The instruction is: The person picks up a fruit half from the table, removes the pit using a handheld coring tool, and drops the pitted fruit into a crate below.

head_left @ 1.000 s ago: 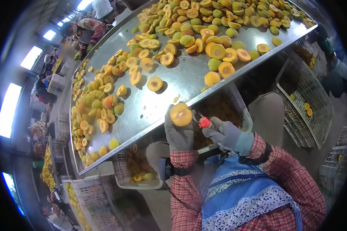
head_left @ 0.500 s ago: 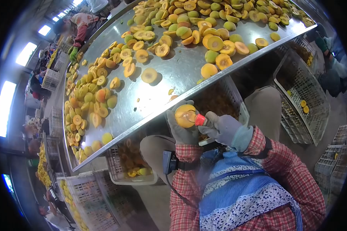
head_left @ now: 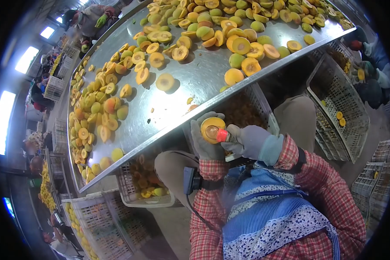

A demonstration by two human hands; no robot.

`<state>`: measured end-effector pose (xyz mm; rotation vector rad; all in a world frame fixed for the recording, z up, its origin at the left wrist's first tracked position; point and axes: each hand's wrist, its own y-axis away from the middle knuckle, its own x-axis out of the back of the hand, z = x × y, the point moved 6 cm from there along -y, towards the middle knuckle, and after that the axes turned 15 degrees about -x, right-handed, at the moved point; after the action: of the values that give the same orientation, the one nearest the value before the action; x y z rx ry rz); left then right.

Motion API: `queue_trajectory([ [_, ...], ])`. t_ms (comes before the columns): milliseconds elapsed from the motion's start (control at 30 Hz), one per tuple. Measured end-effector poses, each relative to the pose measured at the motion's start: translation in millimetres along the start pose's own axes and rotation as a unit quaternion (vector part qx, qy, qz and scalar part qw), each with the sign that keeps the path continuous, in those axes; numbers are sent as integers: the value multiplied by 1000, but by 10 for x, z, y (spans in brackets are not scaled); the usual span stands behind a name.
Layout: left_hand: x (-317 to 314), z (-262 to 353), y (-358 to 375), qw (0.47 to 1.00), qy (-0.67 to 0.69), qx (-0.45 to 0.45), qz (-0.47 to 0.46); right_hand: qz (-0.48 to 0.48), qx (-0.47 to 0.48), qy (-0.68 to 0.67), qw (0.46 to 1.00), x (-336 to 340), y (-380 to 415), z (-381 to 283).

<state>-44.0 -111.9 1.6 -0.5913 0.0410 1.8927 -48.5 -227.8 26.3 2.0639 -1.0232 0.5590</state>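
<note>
Halved fruit (head_left: 211, 124) in your left hand (head_left: 206, 148), red-marked tool (head_left: 221, 135) in your right hand (head_left: 252, 143)

Nearest you, your blue patterned apron (head_left: 273, 216) covers your lap, between plaid sleeves (head_left: 331, 182). A dark device (head_left: 190, 180) is strapped at your left wrist. Both your hands are gloved. Your left grip cups the halved fruit from beneath and behind, its cut face up, just off the near edge of the metal desk (head_left: 182, 93). Your right grip is closed around the tool; its red part meets the fruit's right side, and your fingers hide the rest.

Below the desk edge, one crate (head_left: 266, 108) stands between your knees, with brown contents. Another crate (head_left: 148, 203), beside your left knee, holds yellow pieces among brown ones. More crates stand left (head_left: 95, 221) and right (head_left: 353, 112) of you.

On the desk, cut and uncut-looking fruits (head_left: 190, 32) spread along the far side and heap at the left.

Beyond, a person with green gloves (head_left: 89, 21) bends by the desk's far left side, and another person (head_left: 376, 65) shows at the right edge.
</note>
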Motion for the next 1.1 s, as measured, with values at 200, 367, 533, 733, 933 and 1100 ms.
queue_trajectory([
  [200, -8, 120, -15, 993, -109, -27, -32, -62, -29, 60, 996, 10, -61, 30],
  [367, 64, -166, -104, 960, 9, 231, -159, -99, -30, 42, 994, -39, -104, 147],
  [533, 12, -6, -42, 999, 25, -25, -16, -98, -8, -124, 987, 63, -85, 68],
  [733, 91, 249, -52, 941, -220, -256, 42, -228, -117, -226, 940, -83, -30, -39],
  [933, 209, 27, -98, 992, -47, -9, 121, -127, 2, -179, 976, -244, -152, 5],
  [1100, 150, 93, -89, 966, -217, -103, 100, -170, -64, -282, 942, -279, -193, 12],
])
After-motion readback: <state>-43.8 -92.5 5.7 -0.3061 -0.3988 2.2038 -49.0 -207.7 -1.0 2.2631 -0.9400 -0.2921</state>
